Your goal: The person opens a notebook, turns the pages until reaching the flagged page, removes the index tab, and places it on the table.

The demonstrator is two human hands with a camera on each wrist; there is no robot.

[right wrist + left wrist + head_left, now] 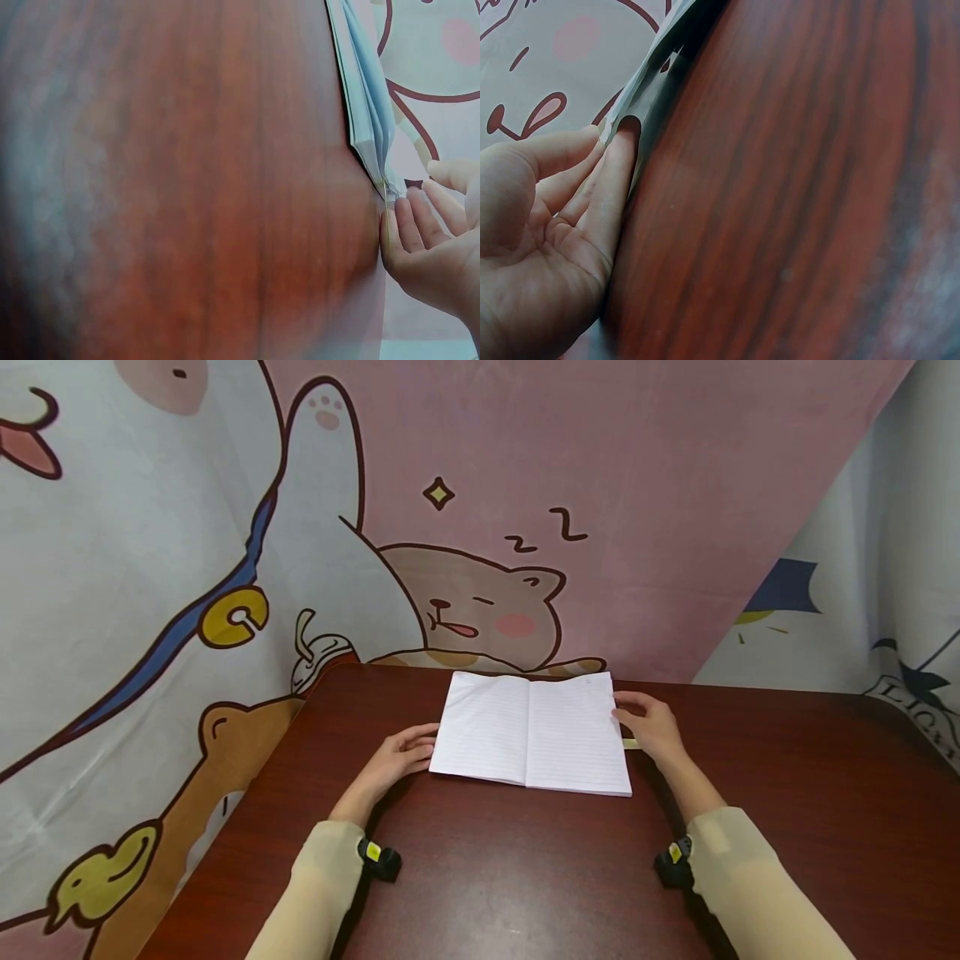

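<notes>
An open notebook (573, 735) with white lined pages lies near the far side of the table, its pages slightly wavy. At its left edge is my left hand (396, 758); in the left wrist view the thumb (566, 150) rests on the upper side and a finger reaches under, pinching the edge. My right hand (652, 724) holds the right edge with thumb and forefinger near the upper part. The other fingers (409, 225) of that hand are loosely bent beside the notebook's edge in the right wrist view. A pale yellow strip (632, 744) sticks out from the right side.
The notebook is on a dark reddish-brown wooden table (495, 877). Behind and to the left hangs a cloth (637, 485) with cartoon animals, close against the table's far edge. Small black devices (380, 860) are strapped to both wrists.
</notes>
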